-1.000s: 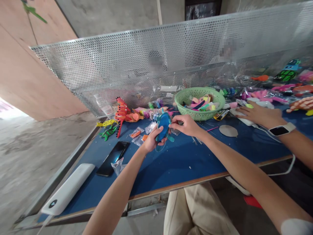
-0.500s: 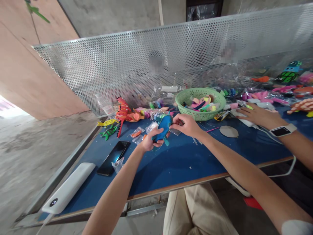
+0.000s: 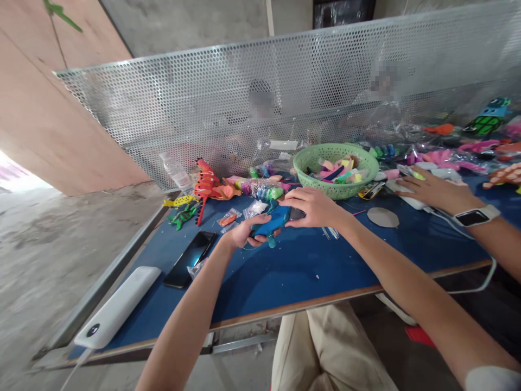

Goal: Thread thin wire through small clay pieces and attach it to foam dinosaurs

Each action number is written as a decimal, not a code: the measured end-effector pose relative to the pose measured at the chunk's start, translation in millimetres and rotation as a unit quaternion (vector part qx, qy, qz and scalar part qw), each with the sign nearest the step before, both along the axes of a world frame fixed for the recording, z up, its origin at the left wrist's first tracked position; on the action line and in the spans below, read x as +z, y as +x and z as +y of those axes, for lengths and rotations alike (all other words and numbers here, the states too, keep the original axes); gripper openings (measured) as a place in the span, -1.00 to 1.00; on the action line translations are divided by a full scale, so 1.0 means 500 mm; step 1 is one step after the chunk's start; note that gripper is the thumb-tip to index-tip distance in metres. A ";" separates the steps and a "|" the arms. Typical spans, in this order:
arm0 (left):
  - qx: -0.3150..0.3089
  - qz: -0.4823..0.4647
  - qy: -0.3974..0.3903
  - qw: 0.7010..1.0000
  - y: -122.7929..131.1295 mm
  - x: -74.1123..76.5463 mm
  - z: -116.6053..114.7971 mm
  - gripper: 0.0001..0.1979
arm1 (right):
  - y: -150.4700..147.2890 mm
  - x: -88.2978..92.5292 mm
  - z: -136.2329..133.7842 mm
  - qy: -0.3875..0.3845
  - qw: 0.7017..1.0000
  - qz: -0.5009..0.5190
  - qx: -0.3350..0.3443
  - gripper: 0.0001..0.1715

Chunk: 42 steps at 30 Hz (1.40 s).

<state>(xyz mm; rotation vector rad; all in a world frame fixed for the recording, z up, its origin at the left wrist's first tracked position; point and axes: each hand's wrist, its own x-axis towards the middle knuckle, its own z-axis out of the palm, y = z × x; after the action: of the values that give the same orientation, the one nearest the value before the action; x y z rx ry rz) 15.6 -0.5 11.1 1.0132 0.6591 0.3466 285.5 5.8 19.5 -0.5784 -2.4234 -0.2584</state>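
A small blue toy animal (image 3: 277, 219) with teal flippers is held above the blue table (image 3: 285, 282). My left hand (image 3: 249, 231) wraps round its left end, thumb on top and fingers underneath. At its right end, my right hand (image 3: 311, 207) grips the edge between thumb and fingers. A thin greenish thread hangs below the toy near my left hand. Small plastic packets, one with an orange piece (image 3: 228, 218), lie just behind my left hand. The toy's underside is hidden by my fingers.
A green basket (image 3: 299, 169) of colourful pieces stands behind my right hand. A black phone (image 3: 189, 259) and a white power bank (image 3: 118, 307) lie at left. Red, yellow and green toys and a bottle (image 3: 177, 171) line the back. A co-worker's hand (image 3: 431, 191) rests at right.
The blue toy has turned from upright to a flatter tilt. My right hand has come over its right end, with the fingers now stretched across the edge.
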 end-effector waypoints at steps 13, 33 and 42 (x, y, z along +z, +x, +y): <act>0.022 0.034 -0.007 0.999 -0.008 -0.004 0.001 -0.51 | -0.014 -0.002 -0.006 -0.078 0.997 0.004 -0.018 -0.45; -0.016 0.090 0.006 0.996 -0.006 0.007 0.008 -0.42 | -0.008 0.001 -0.011 -0.234 0.972 0.001 -0.023 -0.38; -0.004 0.069 0.005 0.998 -0.010 -0.002 0.014 -0.49 | -0.010 -0.003 -0.009 -0.233 0.972 0.013 -0.015 -0.40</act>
<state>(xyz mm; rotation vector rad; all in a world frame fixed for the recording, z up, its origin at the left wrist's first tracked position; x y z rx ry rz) 10.5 6.5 10.3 1.0560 0.7793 0.2753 280.7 1.4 18.2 -0.8155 -2.4577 0.3167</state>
